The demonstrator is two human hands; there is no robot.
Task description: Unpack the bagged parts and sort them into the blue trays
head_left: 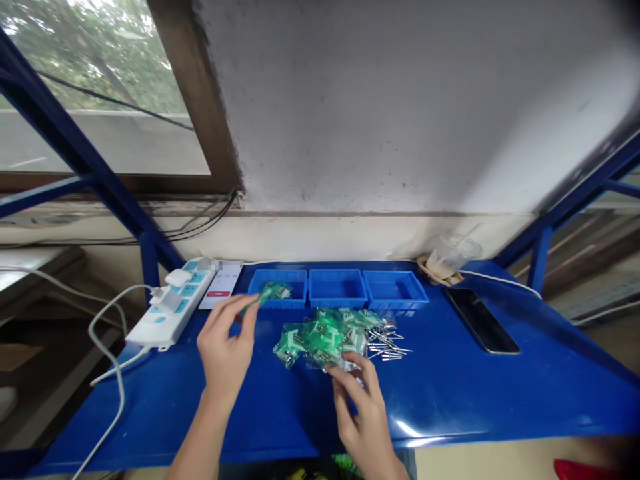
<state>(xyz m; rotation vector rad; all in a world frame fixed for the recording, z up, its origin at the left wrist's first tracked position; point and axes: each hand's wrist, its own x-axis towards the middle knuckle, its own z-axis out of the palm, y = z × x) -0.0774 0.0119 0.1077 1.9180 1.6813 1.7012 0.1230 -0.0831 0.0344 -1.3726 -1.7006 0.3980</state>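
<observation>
My left hand (226, 347) is raised over the blue table (500, 393), its thumb and fingers pinched on a small green part (253, 305) just in front of the left blue tray (300, 301). That tray holds a few green parts (274, 291). My right hand (361, 407) reaches into a heap of green parts in clear bags (325, 335), fingers curled on the heap's near edge; what they hold I cannot make out. Several metal pins (387, 345) lie at the heap's right side.
Two more blue trays, the middle tray (337, 300) and the right tray (400, 300), sit in a row. A white power strip (173, 307) with cables lies at the left, a black phone (481, 321) at the right, a plastic cup (453, 257) behind it.
</observation>
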